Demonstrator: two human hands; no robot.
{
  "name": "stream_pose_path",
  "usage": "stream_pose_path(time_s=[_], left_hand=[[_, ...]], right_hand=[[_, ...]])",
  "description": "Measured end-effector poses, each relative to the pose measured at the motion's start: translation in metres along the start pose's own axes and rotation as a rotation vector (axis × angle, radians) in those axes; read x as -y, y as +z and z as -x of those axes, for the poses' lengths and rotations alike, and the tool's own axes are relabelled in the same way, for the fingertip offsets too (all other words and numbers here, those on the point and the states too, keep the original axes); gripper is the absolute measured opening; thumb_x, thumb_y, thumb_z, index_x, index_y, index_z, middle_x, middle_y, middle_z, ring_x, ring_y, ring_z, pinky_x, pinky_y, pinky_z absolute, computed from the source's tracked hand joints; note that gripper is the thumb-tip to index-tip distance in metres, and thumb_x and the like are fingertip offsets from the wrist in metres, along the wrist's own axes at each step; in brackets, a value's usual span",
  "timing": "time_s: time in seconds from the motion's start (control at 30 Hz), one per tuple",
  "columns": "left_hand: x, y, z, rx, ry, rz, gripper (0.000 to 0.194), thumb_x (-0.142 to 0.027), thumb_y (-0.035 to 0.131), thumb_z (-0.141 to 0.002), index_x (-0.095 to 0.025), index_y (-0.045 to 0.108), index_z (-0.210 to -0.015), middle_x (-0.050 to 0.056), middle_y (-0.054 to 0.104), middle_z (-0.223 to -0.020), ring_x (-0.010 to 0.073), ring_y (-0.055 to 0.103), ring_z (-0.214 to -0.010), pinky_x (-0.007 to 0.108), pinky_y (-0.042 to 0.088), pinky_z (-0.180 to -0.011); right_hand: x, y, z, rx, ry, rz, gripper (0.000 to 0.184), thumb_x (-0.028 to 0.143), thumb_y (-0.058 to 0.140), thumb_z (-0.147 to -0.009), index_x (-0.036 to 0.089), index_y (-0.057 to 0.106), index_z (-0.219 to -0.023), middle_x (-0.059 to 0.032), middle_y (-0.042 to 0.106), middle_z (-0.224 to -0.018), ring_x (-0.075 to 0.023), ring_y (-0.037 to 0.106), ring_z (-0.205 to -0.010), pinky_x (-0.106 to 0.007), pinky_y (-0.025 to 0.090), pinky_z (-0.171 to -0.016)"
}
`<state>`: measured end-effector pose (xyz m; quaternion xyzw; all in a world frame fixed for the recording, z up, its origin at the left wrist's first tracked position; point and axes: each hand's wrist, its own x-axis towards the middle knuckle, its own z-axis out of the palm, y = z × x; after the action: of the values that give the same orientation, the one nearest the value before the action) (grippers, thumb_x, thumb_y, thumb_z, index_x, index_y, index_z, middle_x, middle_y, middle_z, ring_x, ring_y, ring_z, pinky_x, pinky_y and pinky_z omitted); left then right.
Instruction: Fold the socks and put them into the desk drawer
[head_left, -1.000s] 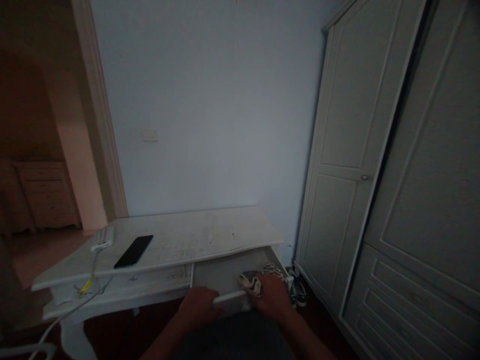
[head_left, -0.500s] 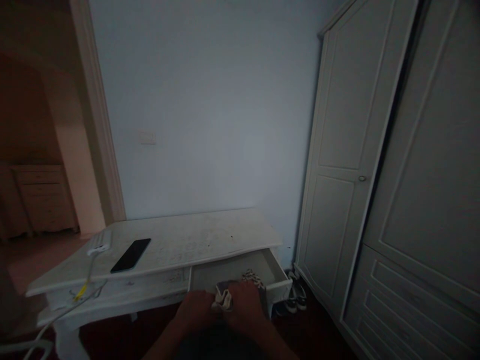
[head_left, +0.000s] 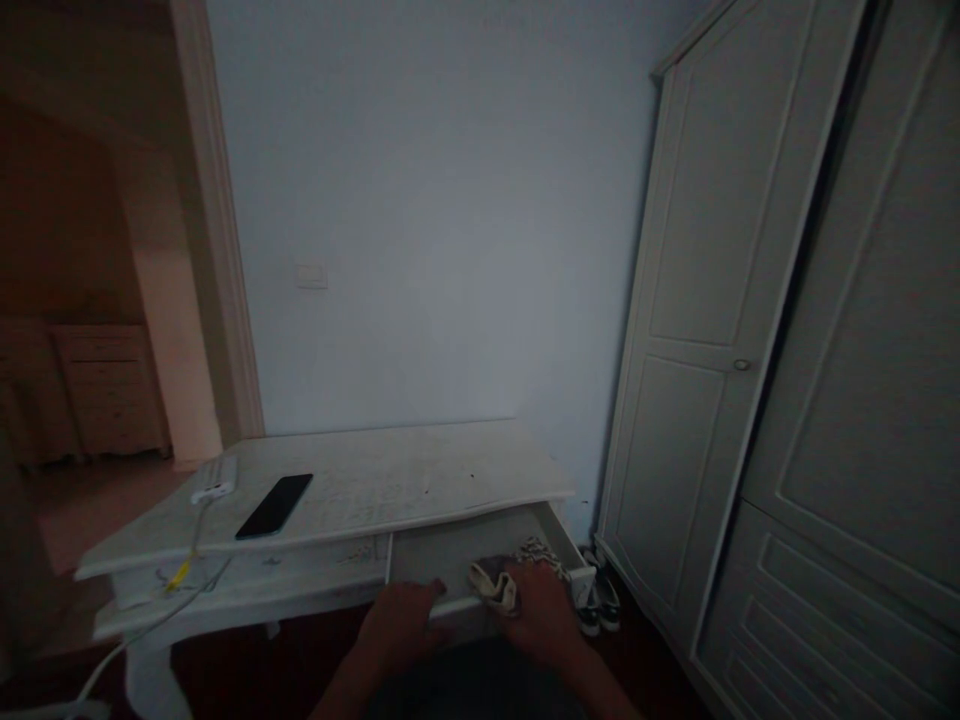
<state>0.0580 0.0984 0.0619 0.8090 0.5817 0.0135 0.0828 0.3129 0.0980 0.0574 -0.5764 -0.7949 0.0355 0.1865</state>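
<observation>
A white desk (head_left: 360, 485) stands against the wall with its right drawer (head_left: 450, 560) pulled out. My left hand (head_left: 401, 625) grips the drawer's front edge, fingers curled over it. My right hand (head_left: 541, 620) is closed on a small bundle of pale and dark fabric (head_left: 491, 583) at the drawer's front rim. A patterned cloth (head_left: 536, 550) lies in the drawer just behind it.
A black phone (head_left: 274, 505) and a white power strip (head_left: 215, 478) with a cable lie on the desk's left part. A tall white wardrobe (head_left: 787, 350) fills the right side. Shoes (head_left: 600, 600) sit on the floor beside it. A doorway opens at the left.
Both hands shifted left with the fabric bundle, then back right. The left hand again grips the drawer front and the right hand holds the bundle at the rim.
</observation>
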Motion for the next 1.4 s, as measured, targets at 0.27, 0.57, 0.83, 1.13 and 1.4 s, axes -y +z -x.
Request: stream_pose_path(time_s=[0.27, 0.57, 0.83, 1.13, 1.4], left_hand=[[0.001, -0.005, -0.002, 0.037, 0.036, -0.031, 0.05, -0.056, 0.058, -0.091, -0.025, 0.076, -0.126, 0.014, 0.08, -0.123, 0.0353, 0.073, -0.119, 0.046, 0.053, -0.102], [-0.002, -0.009, -0.001, 0.053, 0.043, -0.017, 0.03, -0.036, 0.055, -0.094, -0.028, 0.082, -0.105, 0.01, 0.083, -0.114, 0.0293, 0.078, -0.108, 0.034, 0.055, -0.087], [0.0, -0.001, -0.002, 0.033, 0.014, -0.043, 0.058, -0.047, 0.059, -0.091, -0.023, 0.066, -0.143, 0.017, 0.08, -0.122, 0.038, 0.075, -0.114, 0.046, 0.055, -0.096], [0.005, 0.006, -0.002, 0.028, -0.008, -0.016, 0.049, -0.056, 0.061, -0.091, -0.027, 0.074, -0.128, 0.012, 0.079, -0.125, 0.0343, 0.071, -0.12, 0.045, 0.051, -0.104], [0.007, 0.014, -0.004, -0.062, -0.019, 0.113, 0.07, -0.037, 0.062, -0.089, -0.03, 0.051, -0.158, 0.008, 0.065, -0.152, 0.0313, 0.061, -0.137, 0.04, 0.046, -0.116]], right_hand=[[-0.035, -0.025, 0.006, -0.057, 0.151, 0.1, 0.019, 0.034, 0.069, -0.089, 0.024, 0.076, -0.103, -0.011, 0.08, -0.107, -0.0307, 0.072, -0.104, -0.036, 0.045, -0.089], [0.076, 0.062, -0.012, -0.06, -0.103, -0.032, 0.03, 0.05, 0.073, -0.08, 0.026, 0.07, -0.098, -0.0073, 0.078, -0.104, -0.0359, 0.07, -0.099, -0.047, 0.049, -0.093], [0.034, 0.032, 0.0, -0.022, -0.06, -0.015, 0.024, 0.043, 0.069, -0.086, 0.024, 0.071, -0.1, -0.0094, 0.077, -0.106, -0.0343, 0.068, -0.104, -0.046, 0.045, -0.099], [-0.04, -0.017, 0.008, -0.075, 0.183, 0.082, 0.021, 0.032, 0.07, -0.088, 0.024, 0.076, -0.107, -0.0117, 0.078, -0.113, -0.032, 0.07, -0.108, -0.039, 0.045, -0.095], [0.059, 0.055, -0.013, -0.06, -0.054, -0.037, 0.027, 0.04, 0.072, -0.083, 0.027, 0.075, -0.106, -0.0086, 0.08, -0.111, -0.0336, 0.072, -0.107, -0.043, 0.047, -0.1]])
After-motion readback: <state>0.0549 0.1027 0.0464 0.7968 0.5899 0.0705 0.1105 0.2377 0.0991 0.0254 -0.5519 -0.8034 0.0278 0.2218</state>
